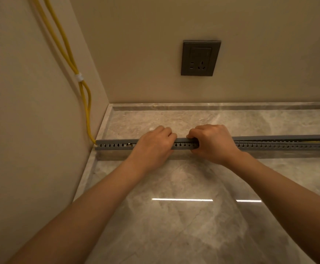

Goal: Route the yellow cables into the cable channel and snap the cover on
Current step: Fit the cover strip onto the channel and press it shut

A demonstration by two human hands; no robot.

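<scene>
Beige wall corner with a grey socket (pixel 200 58) above a glossy marble surface (pixel 174 225). The grey slotted cable channel (pixel 183 146) runs across it from the left wall and is cut off at the right edge, and the yellow cables (pixel 87 109) drop down that wall into its left end, mostly hidden inside. Left hand (pixel 153 143) and right hand (pixel 212 143) sit near each other, each grip curled over the channel's top with fingertips hidden; whether the cover is seated can't be told.

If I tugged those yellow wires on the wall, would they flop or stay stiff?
Probably floppy: the yellow cables curve and bow apart below the white tie. Likely light, being so thin. They bend into the cable channel at its end, so a gentle push should move them.
</scene>
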